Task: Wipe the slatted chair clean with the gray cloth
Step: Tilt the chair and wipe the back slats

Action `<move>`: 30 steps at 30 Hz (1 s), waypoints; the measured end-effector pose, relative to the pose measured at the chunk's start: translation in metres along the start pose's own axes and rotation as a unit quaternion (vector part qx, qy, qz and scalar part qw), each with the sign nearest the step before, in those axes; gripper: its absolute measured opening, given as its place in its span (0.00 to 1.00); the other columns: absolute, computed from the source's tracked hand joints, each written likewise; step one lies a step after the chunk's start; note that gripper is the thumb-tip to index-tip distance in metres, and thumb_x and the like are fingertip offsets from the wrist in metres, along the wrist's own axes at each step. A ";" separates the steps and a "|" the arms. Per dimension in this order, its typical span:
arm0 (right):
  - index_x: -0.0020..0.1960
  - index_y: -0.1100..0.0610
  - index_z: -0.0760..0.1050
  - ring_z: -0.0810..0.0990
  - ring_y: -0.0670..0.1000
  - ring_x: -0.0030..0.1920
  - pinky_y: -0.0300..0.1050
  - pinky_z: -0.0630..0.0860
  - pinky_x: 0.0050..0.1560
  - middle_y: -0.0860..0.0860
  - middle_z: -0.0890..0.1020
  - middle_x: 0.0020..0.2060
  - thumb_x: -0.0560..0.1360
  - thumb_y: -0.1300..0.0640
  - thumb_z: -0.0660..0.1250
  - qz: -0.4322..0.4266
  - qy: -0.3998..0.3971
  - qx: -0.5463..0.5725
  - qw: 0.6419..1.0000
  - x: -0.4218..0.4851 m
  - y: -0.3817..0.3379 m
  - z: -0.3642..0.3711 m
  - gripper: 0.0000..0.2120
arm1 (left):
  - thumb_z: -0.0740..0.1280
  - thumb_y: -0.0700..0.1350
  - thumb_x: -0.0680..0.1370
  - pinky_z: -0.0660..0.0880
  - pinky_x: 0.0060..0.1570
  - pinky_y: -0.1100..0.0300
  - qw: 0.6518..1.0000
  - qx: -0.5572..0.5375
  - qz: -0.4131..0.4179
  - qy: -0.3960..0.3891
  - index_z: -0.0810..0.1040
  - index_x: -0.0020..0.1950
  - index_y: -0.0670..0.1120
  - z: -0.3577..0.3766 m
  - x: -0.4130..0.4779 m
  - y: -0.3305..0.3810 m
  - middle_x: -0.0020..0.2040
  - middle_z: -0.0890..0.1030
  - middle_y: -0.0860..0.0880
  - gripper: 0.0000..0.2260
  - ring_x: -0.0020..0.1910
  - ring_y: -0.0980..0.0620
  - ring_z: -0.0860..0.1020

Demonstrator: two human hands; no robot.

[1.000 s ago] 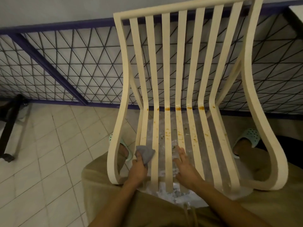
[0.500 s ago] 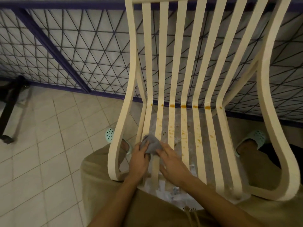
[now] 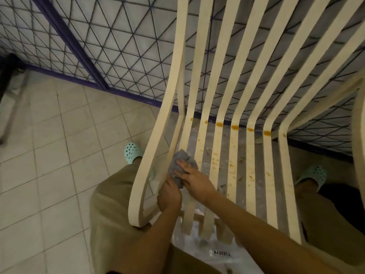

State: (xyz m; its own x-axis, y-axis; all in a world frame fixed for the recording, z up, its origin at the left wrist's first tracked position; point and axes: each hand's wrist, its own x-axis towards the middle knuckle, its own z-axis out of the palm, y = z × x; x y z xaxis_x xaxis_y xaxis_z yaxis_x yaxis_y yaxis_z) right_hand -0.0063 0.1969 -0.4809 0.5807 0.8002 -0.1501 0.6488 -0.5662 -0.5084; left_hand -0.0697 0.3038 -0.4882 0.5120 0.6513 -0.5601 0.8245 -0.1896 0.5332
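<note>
The cream slatted chair [image 3: 235,107] stands right in front of me, its seat slats spotted with orange stains, heaviest along the bend at the back. The gray cloth [image 3: 178,162] lies bunched on the leftmost seat slats. My left hand [image 3: 169,196] grips the cloth's near end from below. My right hand [image 3: 192,176] lies on top of the cloth with its fingers pressing it against the slats.
A purple-framed wire mesh fence [image 3: 94,46] runs behind the chair. Beige floor tiles [image 3: 59,155] spread to the left. A clear plastic sheet with a label [image 3: 221,254] lies under the seat. My feet in mint clogs [image 3: 132,152] flank the chair. A dark stand [image 3: 7,86] is far left.
My right hand moved left from the middle slats onto the cloth, joining the left hand. The cloth went a little forward on the left slats. My view dropped closer to the seat.
</note>
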 end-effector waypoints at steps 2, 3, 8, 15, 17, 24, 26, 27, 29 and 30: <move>0.73 0.58 0.67 0.54 0.52 0.77 0.50 0.53 0.77 0.52 0.60 0.77 0.80 0.68 0.57 -0.009 0.011 0.018 1.000 0.008 0.009 -0.001 0.23 | 0.46 0.56 0.83 0.75 0.57 0.48 0.999 0.021 0.027 -0.032 0.74 0.64 0.43 0.003 0.004 0.000 0.56 0.80 0.42 0.25 0.54 0.41 0.79; 0.72 0.58 0.68 0.57 0.51 0.77 0.49 0.56 0.76 0.52 0.61 0.76 0.80 0.67 0.59 -0.023 0.027 -0.003 0.999 0.014 0.013 -0.004 0.22 | 0.45 0.58 0.82 0.76 0.55 0.48 0.999 0.023 0.013 -0.028 0.77 0.61 0.43 0.005 0.008 0.002 0.53 0.82 0.42 0.27 0.51 0.41 0.80; 0.70 0.58 0.72 0.61 0.50 0.75 0.38 0.56 0.75 0.50 0.64 0.75 0.81 0.62 0.61 -0.006 0.046 0.012 0.999 0.035 0.029 -0.014 0.18 | 0.46 0.58 0.84 0.72 0.48 0.52 0.996 0.066 -0.029 0.044 0.81 0.53 0.39 0.006 0.009 0.025 0.51 0.82 0.39 0.30 0.50 0.40 0.79; 0.57 0.60 0.79 0.71 0.60 0.54 0.53 0.74 0.51 0.59 0.72 0.57 0.78 0.58 0.63 -0.017 0.117 -0.001 0.993 0.040 0.022 -0.009 0.11 | 0.51 0.50 0.83 0.73 0.52 0.51 0.985 0.167 -0.053 0.003 0.74 0.61 0.42 0.003 0.012 0.029 0.56 0.79 0.42 0.17 0.55 0.40 0.77; 0.54 0.58 0.79 0.70 0.57 0.50 0.48 0.71 0.49 0.57 0.71 0.53 0.78 0.54 0.61 -0.039 0.093 0.021 0.995 0.037 0.022 -0.011 0.12 | 0.56 0.53 0.83 0.72 0.48 0.53 0.980 0.195 -0.045 -0.005 0.75 0.59 0.43 0.003 0.010 0.030 0.56 0.79 0.42 0.16 0.55 0.42 0.78; 0.48 0.60 0.74 0.68 0.54 0.48 0.42 0.67 0.45 0.57 0.70 0.50 0.77 0.56 0.65 -0.095 0.020 0.015 0.995 0.063 0.044 -0.024 0.07 | 0.59 0.48 0.82 0.74 0.34 0.58 0.980 0.199 0.005 0.004 0.79 0.52 0.43 0.004 0.010 0.025 0.44 0.81 0.47 0.12 0.42 0.48 0.82; 0.47 0.59 0.73 0.69 0.53 0.45 0.41 0.66 0.42 0.57 0.70 0.48 0.78 0.56 0.66 -0.083 0.038 0.016 0.996 0.075 0.048 -0.024 0.06 | 0.73 0.46 0.71 0.68 0.21 0.64 0.976 0.216 0.029 0.006 0.83 0.45 0.41 0.006 0.011 0.024 0.29 0.78 0.48 0.09 0.24 0.50 0.77; 0.47 0.59 0.72 0.69 0.54 0.44 0.41 0.66 0.42 0.57 0.70 0.48 0.78 0.56 0.65 -0.071 0.052 0.018 0.996 0.080 0.048 -0.024 0.06 | 0.77 0.44 0.65 0.66 0.18 0.65 0.973 0.227 0.037 0.002 0.83 0.42 0.39 0.012 0.014 0.022 0.25 0.76 0.47 0.11 0.20 0.49 0.74; 0.47 0.59 0.72 0.70 0.55 0.45 0.43 0.67 0.41 0.57 0.71 0.48 0.79 0.56 0.64 -0.051 0.087 0.012 0.995 0.085 0.047 -0.022 0.06 | 0.80 0.43 0.60 0.65 0.18 0.66 0.961 0.272 0.048 0.004 0.83 0.42 0.37 0.018 0.019 0.017 0.23 0.74 0.46 0.15 0.18 0.48 0.72; 0.48 0.59 0.72 0.71 0.55 0.46 0.45 0.69 0.42 0.57 0.71 0.48 0.79 0.55 0.63 -0.033 0.097 0.013 0.995 0.086 0.045 -0.019 0.06 | 0.80 0.43 0.59 0.65 0.17 0.66 0.957 0.283 0.058 0.010 0.83 0.41 0.37 0.016 0.020 0.017 0.23 0.73 0.46 0.16 0.17 0.48 0.72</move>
State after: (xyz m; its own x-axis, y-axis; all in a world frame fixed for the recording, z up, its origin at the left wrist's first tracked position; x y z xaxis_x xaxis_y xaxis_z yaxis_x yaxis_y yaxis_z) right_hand 0.0818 0.2361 -0.5005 0.6229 0.7807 0.0502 0.6775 -0.5062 -0.5337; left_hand -0.0413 0.3013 -0.5005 0.6076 0.6148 -0.5029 0.7641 -0.6252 0.1589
